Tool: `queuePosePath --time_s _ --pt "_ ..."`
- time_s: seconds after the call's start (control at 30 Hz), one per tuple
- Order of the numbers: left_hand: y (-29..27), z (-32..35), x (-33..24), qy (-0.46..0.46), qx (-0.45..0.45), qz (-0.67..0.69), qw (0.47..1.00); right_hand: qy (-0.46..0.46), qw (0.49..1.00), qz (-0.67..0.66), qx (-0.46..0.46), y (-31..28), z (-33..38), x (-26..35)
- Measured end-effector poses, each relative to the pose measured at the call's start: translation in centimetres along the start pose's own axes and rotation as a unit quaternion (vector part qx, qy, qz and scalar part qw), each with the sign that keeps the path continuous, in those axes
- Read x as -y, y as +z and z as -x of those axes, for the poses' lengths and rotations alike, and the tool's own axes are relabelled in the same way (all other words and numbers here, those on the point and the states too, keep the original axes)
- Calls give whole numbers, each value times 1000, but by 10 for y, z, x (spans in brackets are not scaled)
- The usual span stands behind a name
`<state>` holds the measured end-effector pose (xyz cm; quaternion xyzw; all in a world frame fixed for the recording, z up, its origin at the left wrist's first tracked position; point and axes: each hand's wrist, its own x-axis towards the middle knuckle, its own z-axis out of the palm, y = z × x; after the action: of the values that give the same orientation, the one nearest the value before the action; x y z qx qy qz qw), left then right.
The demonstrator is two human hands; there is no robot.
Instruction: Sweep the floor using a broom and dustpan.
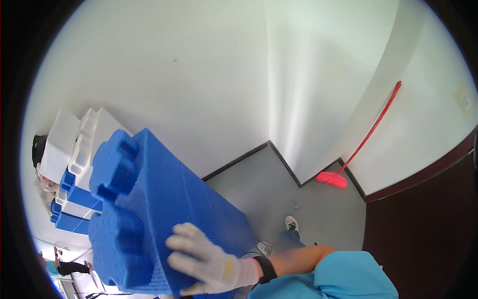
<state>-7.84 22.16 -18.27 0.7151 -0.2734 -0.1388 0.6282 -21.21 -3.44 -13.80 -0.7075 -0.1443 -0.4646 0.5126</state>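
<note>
Blue ribbed plastic block at lower left of frame; white-gloved right hand pressed flat on its near face, fingers spread. Left hand unseen.

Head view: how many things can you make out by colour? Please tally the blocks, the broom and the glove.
Blue: 2, the large blue studded block under the gloved hand and the small blue blocks in the stack
White: 3, two white blocks in the stack and the white glove
Red: 1, the red broom leaning on the wall
Total: 6
</note>
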Motion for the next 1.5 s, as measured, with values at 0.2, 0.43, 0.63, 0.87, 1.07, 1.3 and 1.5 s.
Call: queuePosePath --time_s 0.2,0.43,0.63,0.87,1.07,1.3,1.5 --pt "24 -22 42 3 41 17 999 347 934 75 42 -28 81 -33" --pt "79 -69 78 26 -36 200 979 409 910 26 60 -49 82 -68" --pt "116 -96 95 -120 63 307 942 386 921 34 49 -84 57 -96" --pt "164 -161 86 -145 9 232 962 397 917 -11 31 -155 9 -147" --pt "247 -175 92 -105 87 218 966 386 922 30 12 -244 6 -156" --pt "321 -235 182 -69 107 206 970 371 923 99 -7 -299 5 -235" --pt "389 -259 237 25 105 56 993 328 935 133 10 -353 10 -269"
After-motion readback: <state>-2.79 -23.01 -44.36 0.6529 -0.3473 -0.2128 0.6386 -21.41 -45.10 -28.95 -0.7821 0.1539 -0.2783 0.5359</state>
